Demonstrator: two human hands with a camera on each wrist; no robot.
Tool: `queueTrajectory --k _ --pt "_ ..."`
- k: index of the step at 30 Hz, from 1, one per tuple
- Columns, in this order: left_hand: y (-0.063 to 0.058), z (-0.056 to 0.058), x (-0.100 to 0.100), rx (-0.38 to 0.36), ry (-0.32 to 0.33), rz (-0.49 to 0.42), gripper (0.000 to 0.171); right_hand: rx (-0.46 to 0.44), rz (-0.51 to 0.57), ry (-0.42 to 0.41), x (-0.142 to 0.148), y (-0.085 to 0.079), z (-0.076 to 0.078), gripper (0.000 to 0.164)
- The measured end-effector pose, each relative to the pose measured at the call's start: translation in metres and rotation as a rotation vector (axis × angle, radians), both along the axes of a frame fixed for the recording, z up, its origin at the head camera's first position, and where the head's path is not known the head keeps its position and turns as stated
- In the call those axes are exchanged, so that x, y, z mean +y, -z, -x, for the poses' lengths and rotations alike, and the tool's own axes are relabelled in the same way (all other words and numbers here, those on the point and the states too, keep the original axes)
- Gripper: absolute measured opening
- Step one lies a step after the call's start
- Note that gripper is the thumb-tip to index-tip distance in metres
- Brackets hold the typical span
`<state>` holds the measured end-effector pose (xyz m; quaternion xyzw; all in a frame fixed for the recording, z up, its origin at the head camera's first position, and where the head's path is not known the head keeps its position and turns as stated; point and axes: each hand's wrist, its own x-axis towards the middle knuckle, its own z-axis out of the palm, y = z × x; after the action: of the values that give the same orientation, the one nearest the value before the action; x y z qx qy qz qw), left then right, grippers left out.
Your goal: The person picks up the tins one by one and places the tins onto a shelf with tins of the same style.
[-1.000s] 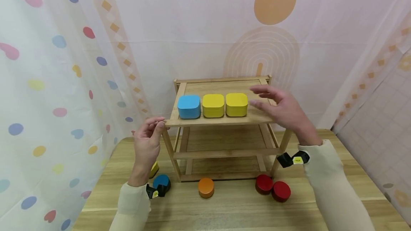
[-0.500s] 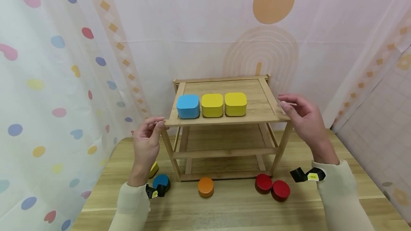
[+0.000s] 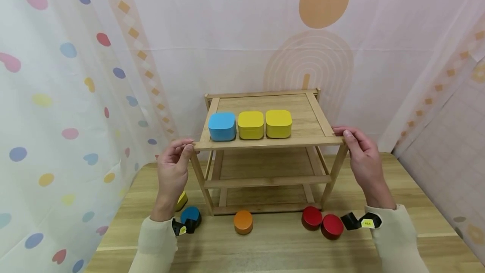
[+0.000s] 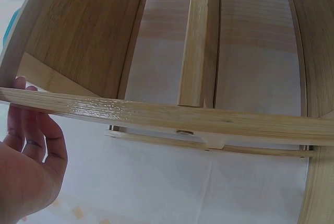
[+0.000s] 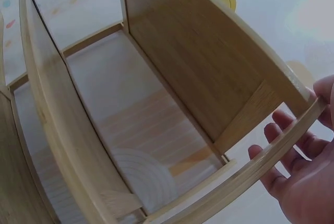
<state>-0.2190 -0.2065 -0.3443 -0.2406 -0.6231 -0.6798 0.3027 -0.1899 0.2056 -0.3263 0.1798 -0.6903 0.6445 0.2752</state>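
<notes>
A grip at each end of the wooden rack (image 3: 267, 181)

We see the wooden rack standing on a wood-grained table (image 3: 242, 256) before a pale printed curtain (image 3: 235, 33), its three flat tiers framed by straight, square-edged bars of light, grained timber. A person's left hand (image 3: 173, 163) holds the rack's top front left corner; the right hand (image 3: 363, 161) holds the matching corner at the rack's right. Both hands' fingers are partly bent, thumbs against the near side of the rack and fingers reaching behind it. From the left wrist, we see fingertips showing just past a front leg with a glossy highlight; from the right wrist, slightly spread, curved fingers pass behind the other front leg.

Along the front edge of the rack's top, we count three smooth, round-cornered blocks: a light blue block (image 3: 222, 127) toward the rack's left end, a middle yellow block (image 3: 251, 125), and an outer yellow block (image 3: 278, 124). All three lie apart from the fingers. On the table before the rack's middle rests an orange disc (image 3: 243, 222); near its right front leg lie a red disc (image 3: 312, 218) and its twin (image 3: 332, 226). By its left front leg are a partly covered blue disc (image 3: 190, 215) and a yellow piece (image 3: 182, 201), whose full shape we cannot tell.
</notes>
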Motion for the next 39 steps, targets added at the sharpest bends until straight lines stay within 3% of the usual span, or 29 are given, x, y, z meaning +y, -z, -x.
queueTrajectory --k 6,11,20,30,39 --pt "0.0 0.0 0.0 0.002 0.011 -0.005 0.014 0.045 0.101 -0.135 0.001 0.008 0.0 0.034" --pt "0.001 -0.001 -0.001 0.005 0.027 -0.012 0.015 0.03 0.119 -0.148 0.0 0.012 0.001 0.032" --pt "0.001 -0.001 -0.001 -0.001 -0.005 0.015 0.015 0.035 0.158 -0.227 -0.001 0.016 0.003 0.037" --pt "-0.004 -0.005 -0.005 -0.064 -0.022 0.054 0.019 0.049 0.167 -0.244 -0.002 0.017 0.004 0.037" --pt "-0.008 -0.011 -0.012 -0.101 0.002 0.129 0.027 0.079 0.2 -0.291 -0.001 0.018 0.006 0.035"
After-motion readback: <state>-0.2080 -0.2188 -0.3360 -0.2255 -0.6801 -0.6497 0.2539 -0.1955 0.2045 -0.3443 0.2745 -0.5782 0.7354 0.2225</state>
